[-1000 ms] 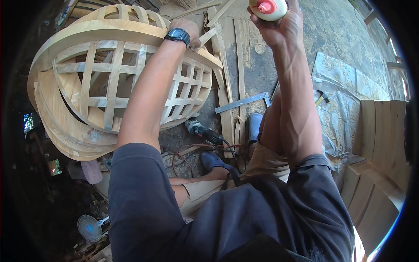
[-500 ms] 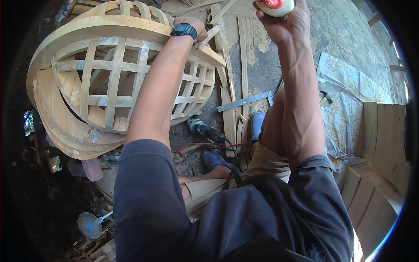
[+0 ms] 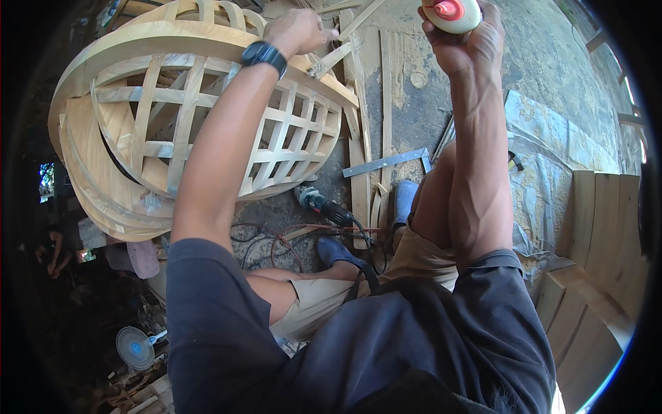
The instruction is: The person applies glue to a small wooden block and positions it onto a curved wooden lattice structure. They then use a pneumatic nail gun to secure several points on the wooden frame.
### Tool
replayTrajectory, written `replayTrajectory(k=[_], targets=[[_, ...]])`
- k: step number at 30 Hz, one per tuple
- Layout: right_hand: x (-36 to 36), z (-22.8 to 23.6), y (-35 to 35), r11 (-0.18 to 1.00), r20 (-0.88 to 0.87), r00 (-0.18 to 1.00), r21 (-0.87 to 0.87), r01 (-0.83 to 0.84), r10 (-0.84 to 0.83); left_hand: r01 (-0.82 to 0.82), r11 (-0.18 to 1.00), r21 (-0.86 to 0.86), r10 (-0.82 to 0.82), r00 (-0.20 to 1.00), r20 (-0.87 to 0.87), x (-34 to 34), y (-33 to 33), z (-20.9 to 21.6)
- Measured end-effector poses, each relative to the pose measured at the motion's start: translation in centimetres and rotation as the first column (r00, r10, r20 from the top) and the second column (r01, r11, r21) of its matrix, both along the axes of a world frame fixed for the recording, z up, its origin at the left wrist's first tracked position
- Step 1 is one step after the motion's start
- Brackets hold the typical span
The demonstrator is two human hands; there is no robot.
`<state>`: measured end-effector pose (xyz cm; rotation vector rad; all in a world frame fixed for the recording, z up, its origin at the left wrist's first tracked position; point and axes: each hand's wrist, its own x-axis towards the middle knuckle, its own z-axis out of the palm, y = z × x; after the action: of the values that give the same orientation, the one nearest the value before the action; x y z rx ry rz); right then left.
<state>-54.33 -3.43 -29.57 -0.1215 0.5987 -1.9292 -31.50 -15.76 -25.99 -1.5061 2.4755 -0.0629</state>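
A curved wooden lattice frame [image 3: 165, 149] of crossing slats takes up the upper left. My left hand [image 3: 296, 32], with a dark watch at the wrist, is over its far rim. The fingers are drawn together in a pinch; what they hold, if anything, is too small to make out. Just below that hand, a short wooden strip [image 3: 329, 61] juts from the frame's rim. At the top right my right hand [image 3: 469, 50] grips a white bottle [image 3: 463, 23] with a red nozzle, which points toward me.
An angle grinder [image 3: 324, 205] lies by my feet among cables. Beyond it are a metal square [image 3: 386, 161] and long wooden strips [image 3: 358, 172]. Plastic sheeting [image 3: 545, 145] and a hammer [image 3: 514, 161] lie right; a panelled wooden piece [image 3: 598, 214] stands lower right. A fan [image 3: 135, 348] and another person [image 3: 56, 252] are left.
My left hand has pulled back leftward from the short strip, uncovering it, and now shows its pinched fingers. The bottle in my right hand has shifted slightly right and down.
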Motion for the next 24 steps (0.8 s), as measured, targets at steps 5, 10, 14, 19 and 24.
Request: replayTrajectory(k=[5, 10, 14, 19, 24], targets=[[3.3, 0.6, 0.6, 0.999, 0.036, 0.999, -0.028, -0.038, 0.039, 0.026, 0.999, 0.023, 0.001, 0.634, -0.773, 6.3, 10.7, 3.5], [6.6, 0.1, 1.9, 0.967, -0.058, 0.967, 0.075, -0.243, 0.248, 0.224, 0.847, 0.482, 0.508, -0.074, -0.858, 12.4, 22.6, 2.9], [10.8, 1.6, 4.3, 0.894, -0.027, 0.894, -0.024, -0.448, 0.448, 0.245, 0.831, 0.499, 0.556, -0.378, -0.741, 15.4, 27.9, 0.8], [15.2, 1.4, 5.6, 0.729, -0.024, 0.739, -0.147, -0.669, 0.673, 0.104, 0.877, 0.47, 0.463, -0.449, -0.764, 16.5, 30.6, 0.7], [16.9, 1.2, 6.6, 0.639, -0.016, 0.659, -0.227, -0.735, 0.752, 0.108, 0.891, 0.44, 0.436, -0.466, -0.769, 17.6, 31.5, 0.5]])
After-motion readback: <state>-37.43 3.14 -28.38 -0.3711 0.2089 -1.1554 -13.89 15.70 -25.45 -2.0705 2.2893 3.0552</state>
